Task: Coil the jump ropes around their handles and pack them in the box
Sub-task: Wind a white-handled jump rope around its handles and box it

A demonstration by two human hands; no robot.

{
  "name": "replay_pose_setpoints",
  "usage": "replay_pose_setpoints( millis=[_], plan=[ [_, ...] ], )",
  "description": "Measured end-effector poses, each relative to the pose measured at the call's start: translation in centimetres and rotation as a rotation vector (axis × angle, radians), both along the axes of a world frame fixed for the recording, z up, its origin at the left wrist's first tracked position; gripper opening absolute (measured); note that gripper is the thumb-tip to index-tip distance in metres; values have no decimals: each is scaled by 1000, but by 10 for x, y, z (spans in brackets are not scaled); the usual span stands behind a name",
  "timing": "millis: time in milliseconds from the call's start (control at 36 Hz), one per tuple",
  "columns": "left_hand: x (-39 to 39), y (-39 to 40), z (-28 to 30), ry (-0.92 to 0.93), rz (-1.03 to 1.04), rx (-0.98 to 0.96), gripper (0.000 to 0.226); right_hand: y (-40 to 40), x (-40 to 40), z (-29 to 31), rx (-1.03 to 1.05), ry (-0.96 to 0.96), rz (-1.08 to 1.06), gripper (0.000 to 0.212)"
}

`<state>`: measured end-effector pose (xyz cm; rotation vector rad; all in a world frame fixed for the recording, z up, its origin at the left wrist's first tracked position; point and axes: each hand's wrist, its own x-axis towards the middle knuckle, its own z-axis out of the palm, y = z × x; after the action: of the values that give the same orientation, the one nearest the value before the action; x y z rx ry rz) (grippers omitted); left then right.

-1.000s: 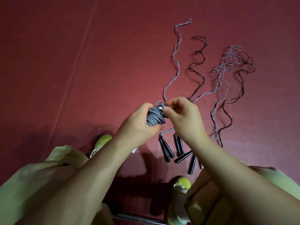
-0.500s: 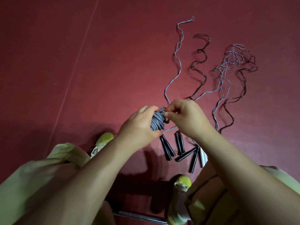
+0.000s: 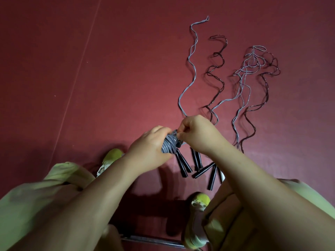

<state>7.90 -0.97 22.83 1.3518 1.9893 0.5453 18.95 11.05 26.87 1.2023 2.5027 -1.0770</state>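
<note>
Both forearms reach in from the bottom corners and meet mid-frame over the red floor (image 3: 108, 69).

Left hand (image 3: 147, 147): knuckles up, fingers and thumb wrapped round the coiled grey rope bundle (image 3: 169, 145), holding it off the floor. Thumb sits under the bundle, fingers over the top.

Right hand (image 3: 197, 134): fingers curled tight, fingertips pinching the rope end at the top of the bundle, right where the 2 hands meet. Wrist bent slightly down, back of hand facing the camera.

Bundle: grey turns stacked tight; the handles inside are hidden by the rope and the left palm.

Just below the hands, loose black handles (image 3: 197, 161) lie on the floor in a rough fan, at least 5 visible, a few touching or crossing. Their ropes run away from the person in wavy lines: a grey rope (image 3: 192, 64) on the left, a dark rope (image 3: 218, 69) next to it, then a tangle of grey and dark ropes (image 3: 253, 66) farthest right.

Yellow-green shoes at (image 3: 113, 155) and (image 3: 200, 199), pale green trouser legs (image 3: 36, 196) on both sides.

No box in view.
</note>
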Motion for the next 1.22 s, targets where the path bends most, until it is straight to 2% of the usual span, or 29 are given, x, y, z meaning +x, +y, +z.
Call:
replay_pose_setpoints(
  millis=[167, 417, 583, 722, 778, 833, 889, 972, 1111, 1222],
  plan=[
    [5, 0, -2, -24, -36, -26, 58, 3, 1, -2, -13, -80, 34, 20],
    [7, -5, -5, 153, -168, -21, 67, 5, 6, -7, -132, -114, -40, 23],
    [7, -7, -8, 227, -239, -37, 63, -1, 5, -17, -131, -171, -118, 5],
    [5, -7, -9, 237, -229, -6, 64, 1, 10, -29, -247, -46, -265, 6],
    [1, -7, -8, 217, -201, 37, 64, 1, 11, -30, -292, 34, -285, 16],
    [-4, -7, -5, 180, -162, 55, 65, 1, 12, -27, -305, 109, -226, 17],
    [-7, -6, -2, 159, -138, 67, 64, 1, 14, -22, -292, 167, -143, 8],
    [-9, -6, 1, 138, -141, 114, 59, 1, 17, -19, -245, 212, -80, 12],
    [-8, -7, 4, 102, -159, 200, 54, 1, 21, -19, -221, 242, -57, 22],
    [-9, -6, 2, 65, -136, 249, 51, 0, 25, -22, -221, 320, -77, 19]
  ],
)
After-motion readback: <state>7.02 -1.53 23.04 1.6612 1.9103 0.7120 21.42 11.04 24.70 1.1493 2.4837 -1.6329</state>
